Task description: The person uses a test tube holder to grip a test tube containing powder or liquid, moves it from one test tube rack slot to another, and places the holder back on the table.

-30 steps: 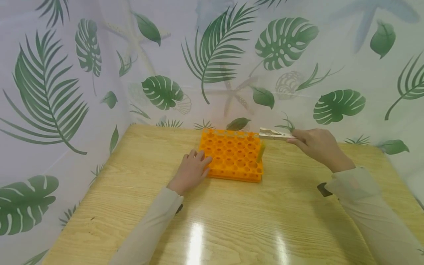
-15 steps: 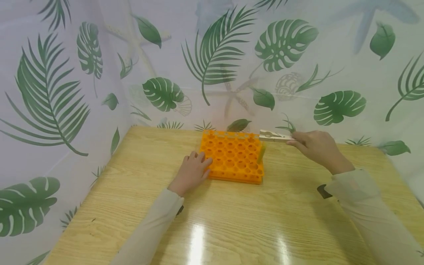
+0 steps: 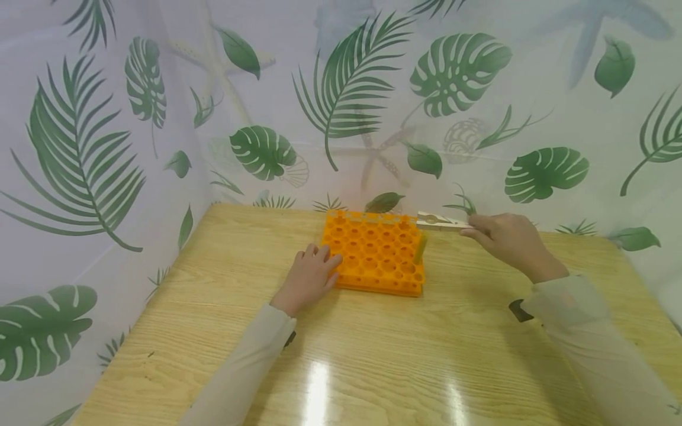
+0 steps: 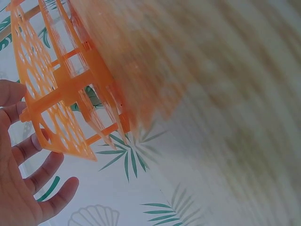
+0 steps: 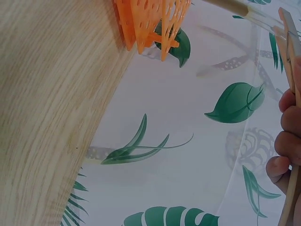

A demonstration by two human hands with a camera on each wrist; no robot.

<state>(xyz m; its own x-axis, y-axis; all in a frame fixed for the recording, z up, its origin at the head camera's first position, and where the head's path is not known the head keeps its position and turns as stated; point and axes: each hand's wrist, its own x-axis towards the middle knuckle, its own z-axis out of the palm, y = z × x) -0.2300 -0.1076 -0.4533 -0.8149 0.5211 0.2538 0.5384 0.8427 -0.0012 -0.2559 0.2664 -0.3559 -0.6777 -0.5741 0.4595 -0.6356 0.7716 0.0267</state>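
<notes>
An orange test tube rack (image 3: 372,254) with rows of round holes stands near the back of the table. My left hand (image 3: 306,278) rests at its front left corner. In the left wrist view the loosely spread fingers (image 4: 49,172) touch the rack's perforated top plate. Off the rack's right side, my right hand (image 3: 508,239) grips a wooden test tube clamp (image 3: 439,220). The clamp's jaws hold a glass test tube (image 5: 235,7) with yellowish contents (image 3: 420,248). That tube tilts slightly beside the rack's right end; its lower end is not clear.
The wood-grain table (image 3: 394,349) reaches forward to a white cloth backdrop (image 3: 341,183) printed with green leaves. The rack's back edge lies close to that cloth. Another cloth side (image 3: 80,260) flanks the table at left.
The view has shifted slightly. My right hand and the wooden clamp have tilted a little, with the tube still in the clamp. My left hand stays at the rack.
</notes>
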